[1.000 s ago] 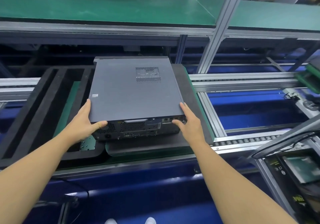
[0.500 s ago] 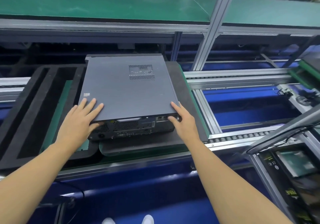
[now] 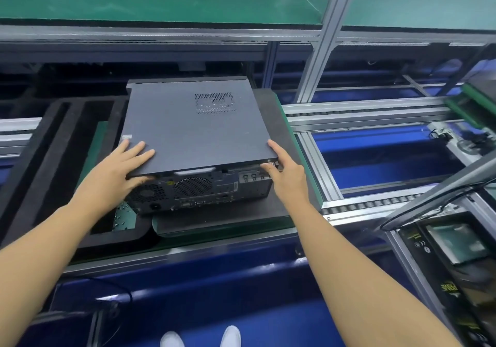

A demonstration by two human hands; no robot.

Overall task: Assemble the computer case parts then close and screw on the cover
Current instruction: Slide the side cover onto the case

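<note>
A black foam tray lies on aluminium conveyor rails under a green shelf; white shoes show below.

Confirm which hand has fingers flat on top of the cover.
The left hand: its fingers lie spread on top of the cover at its near left corner. The right hand only holds the near right corner from the side.

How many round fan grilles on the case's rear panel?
2. Larger grille mid-panel; smaller grille at its left end, by the left hand. The right hand may hide more.
</note>
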